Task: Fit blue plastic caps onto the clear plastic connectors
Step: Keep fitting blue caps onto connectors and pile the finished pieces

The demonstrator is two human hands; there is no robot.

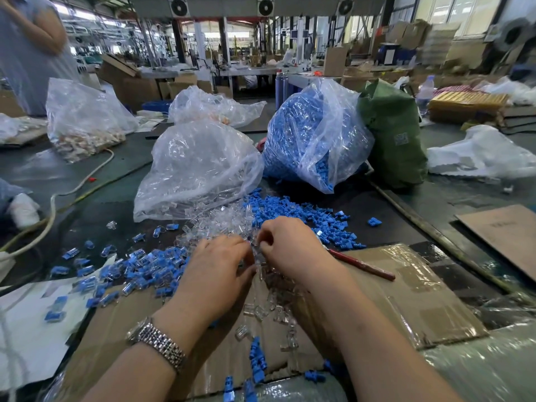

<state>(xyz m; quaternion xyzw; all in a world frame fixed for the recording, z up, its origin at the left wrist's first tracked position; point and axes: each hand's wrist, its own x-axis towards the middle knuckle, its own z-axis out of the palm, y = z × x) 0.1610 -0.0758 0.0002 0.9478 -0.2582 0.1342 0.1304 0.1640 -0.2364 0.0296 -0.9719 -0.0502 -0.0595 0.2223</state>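
Note:
My left hand [216,274] and my right hand [285,248] meet over a heap of clear plastic connectors [220,221] in the middle of the table. Both have curled fingers and pinch clear connectors [255,250] between them; exactly which piece each holds is hidden by the fingers. Loose blue caps [304,213] lie just beyond my right hand. A pile of capped connectors [139,271] lies to the left of my left hand. More clear connectors [261,311] and a few blue caps [256,358] sit on the cardboard [406,300] between my forearms.
A clear bag of connectors [200,169] and a clear bag full of blue caps [313,134] stand behind the heaps, with a green bag [394,134] to the right. A red pencil [362,265] lies by my right wrist. Another person [32,53] stands far left.

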